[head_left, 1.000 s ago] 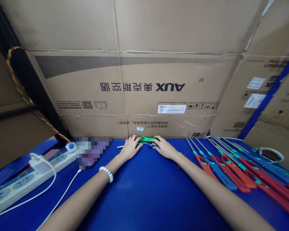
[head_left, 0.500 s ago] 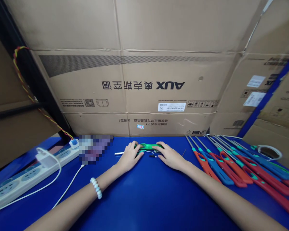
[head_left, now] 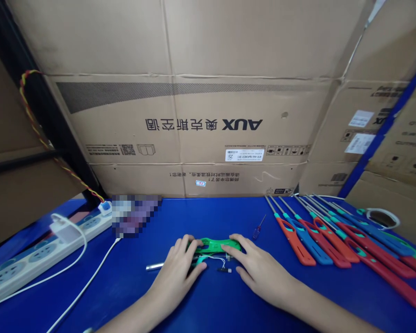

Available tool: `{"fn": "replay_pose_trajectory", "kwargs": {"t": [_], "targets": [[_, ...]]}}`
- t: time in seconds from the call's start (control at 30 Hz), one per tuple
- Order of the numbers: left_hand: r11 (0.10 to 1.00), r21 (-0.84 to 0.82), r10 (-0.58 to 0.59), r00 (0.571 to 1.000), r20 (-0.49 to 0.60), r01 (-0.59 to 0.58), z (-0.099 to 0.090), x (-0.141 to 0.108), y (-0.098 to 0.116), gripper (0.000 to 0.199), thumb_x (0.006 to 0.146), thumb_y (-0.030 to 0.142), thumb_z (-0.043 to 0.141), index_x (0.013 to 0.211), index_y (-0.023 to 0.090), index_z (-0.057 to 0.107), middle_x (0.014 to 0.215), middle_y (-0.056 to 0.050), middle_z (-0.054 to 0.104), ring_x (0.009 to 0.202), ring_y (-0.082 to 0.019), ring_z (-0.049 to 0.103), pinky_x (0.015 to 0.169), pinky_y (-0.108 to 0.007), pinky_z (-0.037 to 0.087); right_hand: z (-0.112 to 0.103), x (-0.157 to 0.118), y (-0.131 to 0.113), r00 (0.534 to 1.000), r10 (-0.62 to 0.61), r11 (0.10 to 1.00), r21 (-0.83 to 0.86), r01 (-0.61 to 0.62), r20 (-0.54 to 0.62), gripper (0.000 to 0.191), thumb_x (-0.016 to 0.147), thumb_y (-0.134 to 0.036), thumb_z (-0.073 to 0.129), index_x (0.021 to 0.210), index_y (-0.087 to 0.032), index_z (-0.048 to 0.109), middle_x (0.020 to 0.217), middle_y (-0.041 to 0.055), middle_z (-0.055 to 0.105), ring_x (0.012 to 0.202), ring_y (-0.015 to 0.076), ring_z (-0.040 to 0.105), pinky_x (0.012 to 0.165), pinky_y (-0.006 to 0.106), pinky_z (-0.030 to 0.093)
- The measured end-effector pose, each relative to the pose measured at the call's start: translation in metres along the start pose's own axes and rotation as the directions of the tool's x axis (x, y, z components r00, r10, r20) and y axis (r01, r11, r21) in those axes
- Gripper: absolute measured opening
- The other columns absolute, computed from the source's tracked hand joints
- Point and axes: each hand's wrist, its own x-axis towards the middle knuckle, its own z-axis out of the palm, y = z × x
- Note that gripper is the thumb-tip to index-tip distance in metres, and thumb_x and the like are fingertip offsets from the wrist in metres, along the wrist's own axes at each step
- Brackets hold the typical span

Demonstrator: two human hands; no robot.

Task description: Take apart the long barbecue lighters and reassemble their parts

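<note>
A green plastic lighter casing (head_left: 215, 244) lies across the blue table in front of me, its metal tube (head_left: 154, 267) sticking out to the left. My left hand (head_left: 180, 263) is closed around the casing's left end, fingers over its far side and thumb on the near side. At the right end, my right hand (head_left: 260, 270) has its fingers curled on the casing, with the thumb lower and apart. Between the hands, thin white wires run to a small black igniter piece (head_left: 224, 270) on the near side. My fingers partly hide both ends.
Several finished-looking long lighters (head_left: 308, 236) lie fanned out on the right. A small screwdriver (head_left: 258, 230) lies beyond my right hand. On the left are a white power strip (head_left: 38, 252) with a charger and cable (head_left: 100, 273). Cardboard (head_left: 208, 101) walls the back.
Both hands have come nearer to me, bringing the green casing with its tube, wires and black piece along the table. The screwdriver now shows fully beyond my right hand.
</note>
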Motion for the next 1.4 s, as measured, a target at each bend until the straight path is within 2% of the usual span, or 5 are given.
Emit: {"fn": "replay_pose_trajectory", "kwargs": {"t": [0.23, 0.4, 0.57, 1.1, 1.4], "targets": [[0.997, 0.074, -0.004, 0.999, -0.043, 0.008, -0.015, 0.007, 0.004, 0.048, 0.089, 0.041, 0.057, 0.13, 0.024, 0.04, 0.128, -0.01, 0.046, 0.113, -0.03, 0.045, 0.09, -0.046, 0.041, -0.01, -0.003, -0.005, 1.0, 0.003, 0.998, 0.058, -0.004, 0.018, 0.055, 0.083, -0.012, 0.048, 0.135, -0.031, 0.045, 0.14, 0.0086, 0.04, 0.119, 0.0265, 0.051, 0.097, 0.041, 0.046], [0.975, 0.118, 0.177, 0.98, 0.093, -0.188, -0.02, 0.031, 0.017, 0.044, 0.088, 0.034, 0.061, 0.128, 0.024, 0.046, 0.122, -0.007, 0.052, 0.111, -0.027, 0.046, 0.09, -0.042, 0.04, -0.025, 0.009, 0.005, 0.999, 0.008, 0.999, 0.036, -0.006, -0.036, 0.045, 0.086, -0.017, 0.049, 0.131, -0.024, 0.05, 0.131, 0.0095, 0.05, 0.115, 0.0261, 0.053, 0.098, 0.041, 0.042], [0.961, 0.134, 0.225, 0.965, 0.133, -0.242, -0.011, 0.044, 0.021, 0.032, 0.09, 0.033, 0.059, 0.119, 0.022, 0.055, 0.109, -0.007, 0.056, 0.1, -0.026, 0.05, 0.083, -0.04, 0.041, -0.04, 0.023, 0.016, 0.999, 0.044, 0.998, 0.035, -0.044, 0.014, 0.03, 0.086, -0.019, 0.053, 0.115, -0.018, 0.062, 0.113, 0.0093, 0.063, 0.107, 0.0262, 0.058, 0.095, 0.04, 0.042], [0.942, 0.177, 0.26, 0.953, 0.156, -0.286, -0.012, 0.042, 0.013, 0.022, 0.091, 0.03, 0.059, 0.11, 0.019, 0.058, 0.105, -0.005, 0.057, 0.095, -0.024, 0.051, 0.08, -0.036, 0.039, -0.014, 0.033, 0.034, 0.987, 0.093, 0.994, 0.077, -0.083, -0.131, 0.017, 0.087, -0.013, 0.045, 0.079, -0.021, 0.058, 0.083, 0.0013, 0.064, 0.082, 0.0193, 0.059, 0.082, 0.036, 0.039], [0.941, 0.224, 0.243, 0.967, 0.079, -0.254, -0.022, 0.048, 0.0, 0.02, 0.094, 0.03, 0.054, 0.109, 0.018, 0.057, 0.103, -0.005, 0.057, 0.093, -0.023, 0.05, 0.077, -0.036, 0.038, -0.009, 0.035, 0.037, 0.987, 0.062, 0.989, 0.14, -0.042, -0.147, 0.008, 0.085, -0.015, 0.052, 0.081, -0.02, 0.055, 0.082, -0.0003, 0.059, 0.08, 0.0175, 0.056, 0.083, 0.035, 0.036]]}}
